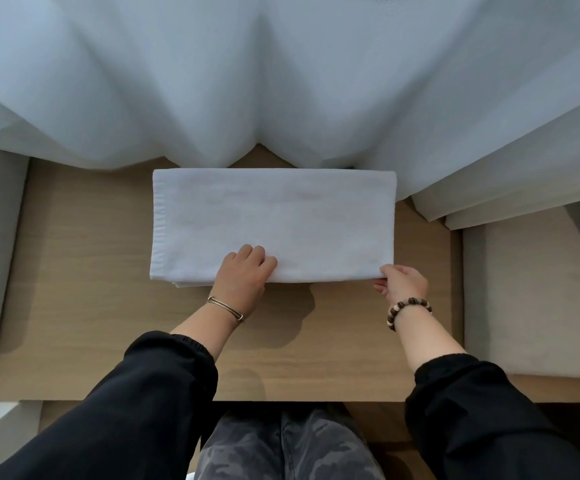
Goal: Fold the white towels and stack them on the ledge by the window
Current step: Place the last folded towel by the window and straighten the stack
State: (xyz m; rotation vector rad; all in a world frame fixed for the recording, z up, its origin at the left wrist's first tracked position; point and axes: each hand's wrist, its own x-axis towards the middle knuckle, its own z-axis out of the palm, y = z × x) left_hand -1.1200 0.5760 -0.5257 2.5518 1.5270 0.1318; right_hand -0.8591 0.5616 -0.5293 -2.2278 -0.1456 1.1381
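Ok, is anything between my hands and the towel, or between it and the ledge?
Nothing visible. The left hand grips the white towel at its near edge, the right hand pinches its near corner, and it lies on the wooden ledge by the curtain.

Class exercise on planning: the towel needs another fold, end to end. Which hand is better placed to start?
Right hand, probably: it pinches the towel at the near right corner; the left hand just rests on the near edge.

Black sleeves [143, 393], gold bangle [225, 309] on left wrist, bead bracelet [408, 308] on right, grey camouflage trousers [281, 445]
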